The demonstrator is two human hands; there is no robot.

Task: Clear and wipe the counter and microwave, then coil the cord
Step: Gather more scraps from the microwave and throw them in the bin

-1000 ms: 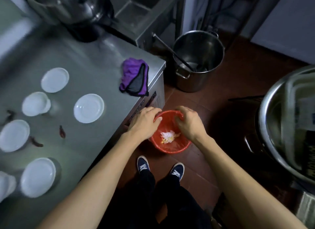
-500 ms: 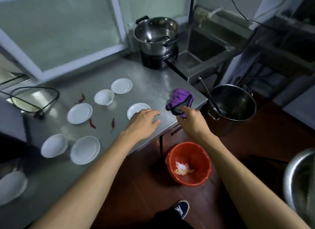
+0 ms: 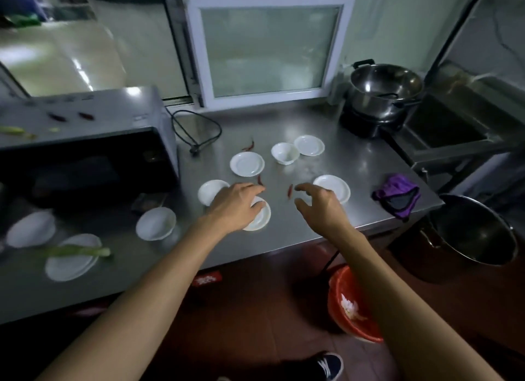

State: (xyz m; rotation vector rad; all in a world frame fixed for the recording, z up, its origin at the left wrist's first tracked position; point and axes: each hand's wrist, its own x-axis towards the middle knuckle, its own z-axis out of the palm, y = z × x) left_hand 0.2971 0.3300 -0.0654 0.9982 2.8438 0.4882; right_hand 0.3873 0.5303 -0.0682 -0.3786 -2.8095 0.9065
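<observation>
- My left hand (image 3: 237,206) hovers low over the steel counter (image 3: 355,164), fingers loosely spread and holding nothing; its fingertips reach toward a red chili (image 3: 260,180), and its palm covers part of a white saucer (image 3: 260,218).
- My right hand (image 3: 319,204) is also empty, thumb and fingers curved apart like a claw just right of a second chili (image 3: 290,191). I judge both hands are placed to pinch up the loose peppers first, since wiping can't start with scraps lying about.
- The red bin (image 3: 345,304) sits on the floor below the counter edge, by my right arm, handy for dropping scraps.
- The purple cloth (image 3: 396,196) lies bunched near the counter's right corner, untouched, well apart from both hands.
- The microwave (image 3: 85,142) stands at the left; chilies and green bits lie on its top. Its black cord (image 3: 196,130) loops loose on the counter just beside it, not yet coiled.
- In the way: white saucers and a small bowl (image 3: 285,152) are scattered across the middle, another chili (image 3: 250,145) lies farther back, and a green vegetable stalk (image 3: 76,251) lies across a plate at the left. All must go before wiping.
- A steel pot (image 3: 383,88) sits at the back right.
</observation>
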